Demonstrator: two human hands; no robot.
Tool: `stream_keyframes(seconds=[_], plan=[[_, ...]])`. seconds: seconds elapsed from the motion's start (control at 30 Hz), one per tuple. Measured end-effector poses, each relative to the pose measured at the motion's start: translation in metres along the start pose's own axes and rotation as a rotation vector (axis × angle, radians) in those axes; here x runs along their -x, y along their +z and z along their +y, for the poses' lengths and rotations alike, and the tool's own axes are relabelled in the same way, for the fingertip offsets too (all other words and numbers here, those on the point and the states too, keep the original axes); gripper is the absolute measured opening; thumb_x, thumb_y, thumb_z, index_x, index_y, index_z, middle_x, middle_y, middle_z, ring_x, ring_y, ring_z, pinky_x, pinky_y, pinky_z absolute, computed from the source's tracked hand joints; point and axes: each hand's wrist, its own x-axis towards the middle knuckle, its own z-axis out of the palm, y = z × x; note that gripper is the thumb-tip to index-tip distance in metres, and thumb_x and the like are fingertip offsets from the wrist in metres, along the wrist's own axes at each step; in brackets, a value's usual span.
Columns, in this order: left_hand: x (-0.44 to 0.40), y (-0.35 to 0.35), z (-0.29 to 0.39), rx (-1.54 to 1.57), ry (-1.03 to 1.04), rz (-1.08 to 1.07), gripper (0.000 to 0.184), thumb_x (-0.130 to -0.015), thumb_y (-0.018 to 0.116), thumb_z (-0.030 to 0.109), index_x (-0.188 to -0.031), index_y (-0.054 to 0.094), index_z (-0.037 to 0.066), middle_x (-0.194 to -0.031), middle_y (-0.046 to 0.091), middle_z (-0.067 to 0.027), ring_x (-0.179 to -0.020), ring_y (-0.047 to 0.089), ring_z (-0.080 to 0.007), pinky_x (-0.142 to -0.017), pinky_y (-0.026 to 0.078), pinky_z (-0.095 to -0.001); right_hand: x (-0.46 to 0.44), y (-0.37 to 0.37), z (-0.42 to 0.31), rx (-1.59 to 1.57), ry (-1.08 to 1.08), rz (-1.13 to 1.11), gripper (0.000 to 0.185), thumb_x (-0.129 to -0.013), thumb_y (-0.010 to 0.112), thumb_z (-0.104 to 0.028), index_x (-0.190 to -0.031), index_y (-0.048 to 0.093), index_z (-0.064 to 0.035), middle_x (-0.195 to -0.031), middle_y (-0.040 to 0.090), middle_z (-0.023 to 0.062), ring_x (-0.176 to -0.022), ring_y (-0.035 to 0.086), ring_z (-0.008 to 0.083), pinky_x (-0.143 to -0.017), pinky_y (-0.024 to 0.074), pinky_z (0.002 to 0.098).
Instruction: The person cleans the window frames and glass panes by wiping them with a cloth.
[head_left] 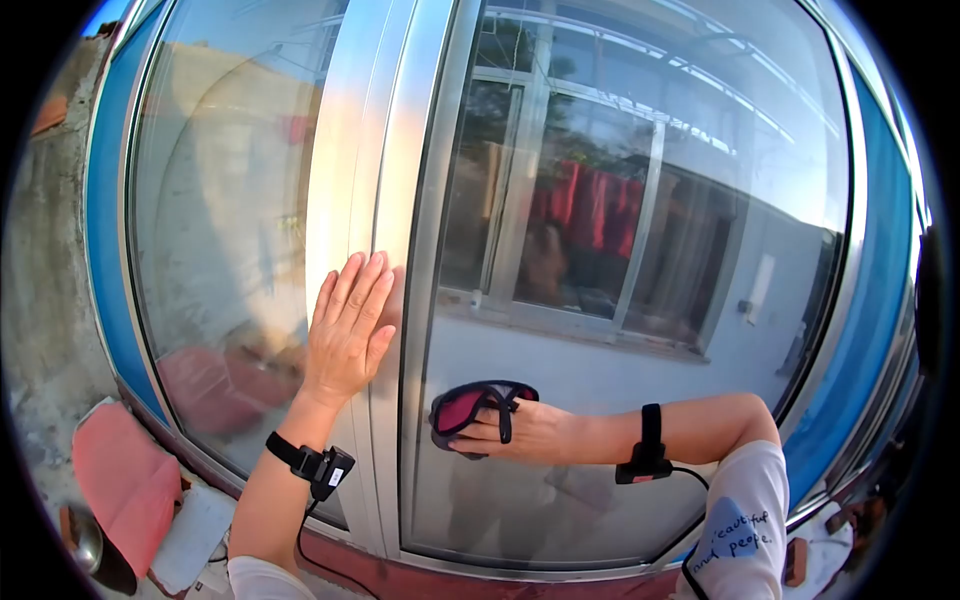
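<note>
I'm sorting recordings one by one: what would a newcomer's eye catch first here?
Probably the magenta-and-black pad in the right hand, at the right glass pane. Next, the left hand, laid flat on the bright metal frame; then red cloth showing in the right pane.

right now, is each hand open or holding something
Left hand: open, flat on the metal frame.
Right hand: holding the pink pad against the glass.

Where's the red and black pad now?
In the head view, the pad is in the right hand, below centre, by the glass pane just right of the metal upright.
</note>
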Motion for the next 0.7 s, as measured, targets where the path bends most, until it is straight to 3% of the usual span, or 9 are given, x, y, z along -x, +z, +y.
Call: stream_keyframes(seconds=[0.1, 0.2, 0.23, 0.3, 0.33, 0.43, 0.5, 0.57, 0.7], plan=[[0.003, -0.016, 0.013, 0.003, 0.01, -0.034, 0.048, -0.093, 0.049, 0.029, -0.136, 0.045, 0.009, -0.141, 0.046, -0.0084, -0.13, 0.042, -0.0304, -0.103, 0.037, -0.0435, 0.026, -0.029, 0.037, -0.179, 0.127, -0.003, 0.056, -0.085, 0.058, -0.034, -0.137, 0.04, -0.0257, -0.133, 0.045, -0.0011, -0.125, 0.043, 0.0183, -0.098, 0.0382, 0.0345], [0.032, -0.046, 0.017, 0.096, -0.007, 0.024, 0.048, -0.086, 0.056, 0.011, -0.133, 0.047, 0.005, -0.128, 0.056, -0.0154, -0.108, 0.06, -0.0314, -0.085, 0.051, -0.0358, 0.016, -0.12, 0.124, 0.14, 0.505, 0.323, 0.062, -0.076, 0.069, -0.042, -0.132, 0.049, -0.0259, -0.141, 0.042, 0.0021, -0.124, 0.044, 0.0227, -0.102, 0.0349, 0.0438], [0.033, -0.05, 0.024, 0.103, -0.008, 0.01, 0.048, -0.086, 0.056, 0.011, -0.133, 0.047, 0.005, -0.128, 0.056, -0.0154, -0.108, 0.06, -0.0314, -0.085, 0.051, -0.0358, 0.026, -0.138, 0.164, 0.156, 0.644, 0.44, 0.057, -0.08, 0.065, -0.043, -0.131, 0.049, -0.0242, -0.144, 0.039, 0.0042, -0.129, 0.04, 0.0246, -0.104, 0.0322, 0.0432], [0.035, -0.053, 0.038, 0.169, -0.005, 0.001, 0.051, -0.084, 0.058, 0.009, -0.133, 0.044, 0.007, -0.125, 0.058, -0.0154, -0.103, 0.063, -0.0317, -0.082, 0.052, -0.036, 0.056, -0.171, 0.263, 0.678, 0.73, 0.62, 0.054, -0.088, 0.055, -0.048, -0.136, 0.046, -0.024, -0.145, 0.038, 0.0081, -0.132, 0.036, 0.0279, -0.106, 0.0281, 0.0456], [0.035, -0.053, 0.043, 0.175, -0.014, -0.014, 0.051, -0.084, 0.058, 0.009, -0.133, 0.044, 0.007, -0.125, 0.058, -0.0154, -0.103, 0.063, -0.0317, -0.082, 0.052, -0.036, 0.062, -0.205, 0.275, 0.48, 0.943, 0.611, 0.065, -0.088, 0.051, -0.051, -0.14, 0.04, -0.0137, -0.148, 0.031, 0.0186, -0.138, 0.024, 0.0347, -0.109, 0.0194, 0.0532], [0.039, -0.052, 0.058, 0.186, 0.063, -0.022, 0.051, -0.082, 0.059, 0.006, -0.13, 0.042, 0.008, -0.122, 0.06, -0.0149, -0.097, 0.064, -0.0308, -0.08, 0.052, -0.0363, 0.085, -0.231, 0.341, 0.535, 1.293, 0.647, 0.071, -0.086, 0.047, -0.058, -0.142, 0.037, -0.0152, -0.15, 0.027, 0.017, -0.141, 0.02, 0.0324, -0.111, 0.0166, 0.0512], [0.046, -0.051, 0.068, 0.167, 0.121, -0.027, 0.047, -0.082, 0.06, 0.008, -0.127, 0.046, 0.013, -0.123, 0.059, -0.0108, -0.093, 0.065, -0.024, -0.075, 0.053, -0.0343, 0.077, -0.223, 0.337, 0.567, 1.288, 0.656, 0.069, -0.088, 0.047, -0.057, -0.142, 0.037, -0.0156, -0.151, 0.027, 0.0171, -0.141, 0.019, 0.0324, -0.111, 0.0165, 0.0517], [0.057, -0.048, 0.077, 0.187, 0.14, -0.078, 0.049, -0.082, 0.061, 0.008, -0.127, 0.046, 0.015, -0.123, 0.059, -0.0101, -0.093, 0.064, -0.0233, -0.077, 0.052, -0.0347, 0.074, -0.194, 0.312, 0.601, 1.066, 0.656, 0.065, -0.09, 0.046, -0.052, -0.141, 0.038, -0.0128, -0.149, 0.028, 0.0186, -0.14, 0.02, 0.0339, -0.111, 0.0149, 0.0522], [0.077, -0.039, 0.09, 0.283, 0.154, -0.181, 0.052, -0.08, 0.062, 0.008, -0.128, 0.046, 0.019, -0.123, 0.059, -0.0084, -0.094, 0.064, -0.0214, -0.082, 0.05, -0.035, 0.046, -0.121, 0.169, 0.46, 0.729, 0.491, 0.053, -0.089, 0.056, -0.043, -0.136, 0.046, -0.0204, -0.143, 0.039, 0.0119, -0.132, 0.032, 0.032, -0.106, 0.0246, 0.0469]])
